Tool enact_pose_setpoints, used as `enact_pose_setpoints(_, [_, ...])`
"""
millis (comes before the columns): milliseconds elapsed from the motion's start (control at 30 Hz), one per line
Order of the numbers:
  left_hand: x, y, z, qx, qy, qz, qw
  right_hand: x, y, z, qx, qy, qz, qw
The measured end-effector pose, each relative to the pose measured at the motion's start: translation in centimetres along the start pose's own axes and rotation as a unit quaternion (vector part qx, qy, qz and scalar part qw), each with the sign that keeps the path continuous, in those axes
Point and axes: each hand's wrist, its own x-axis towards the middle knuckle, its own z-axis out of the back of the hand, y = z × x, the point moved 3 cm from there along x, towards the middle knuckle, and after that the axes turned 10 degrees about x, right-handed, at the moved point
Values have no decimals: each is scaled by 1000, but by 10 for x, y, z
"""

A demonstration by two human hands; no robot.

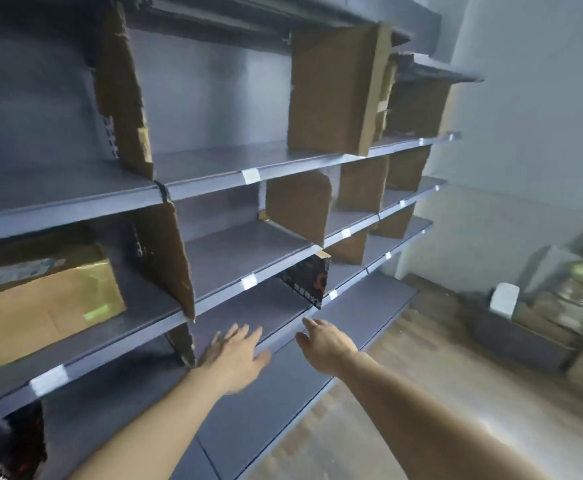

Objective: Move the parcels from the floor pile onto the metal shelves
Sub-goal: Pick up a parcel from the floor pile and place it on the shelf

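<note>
A: Where are the hands?

B: Both sit in the lower middle of the frame, reaching toward the metal shelves (214,161). The left hand (236,358) has its fingers spread and straight, hovering over or touching the front edge of a lower shelf; I cannot tell which, since it is blurred. It grips nothing.

A: And the other?

B: The right hand (326,342) is just to the right of it, fingers loosely extended toward the same shelf edge, apart and holding nothing.

A: Any parcels up there?

B: Yes. A brown cardboard parcel (40,299) with a white label lies on a shelf at the left edge of the frame. A tall cardboard box (335,91) stands upright on a higher shelf in the upper middle.

A: What separates the bays?

B: Ragged cardboard dividers (169,254) stand upright between shelf levels. A black printed divider (309,278) stands just above the right hand, and something black with white print (6,445) shows in the lower left corner.

A: The floor pile?

B: At the right edge of the frame, blurred parcels (567,317) lie on the wooden floor (439,375) against the wall, well apart from the hands. A small white box (505,301) sits among them.
</note>
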Motion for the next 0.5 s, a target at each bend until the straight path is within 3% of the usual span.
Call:
enact_pose_setpoints(300, [131, -274, 12, -29, 67, -205, 976, -65, -292, 113, 22, -82, -185, 979])
enact_pose_setpoints(500, [215, -444, 26, -22, 58, -269, 961, -109, -454, 202, 7, -153, -276, 949])
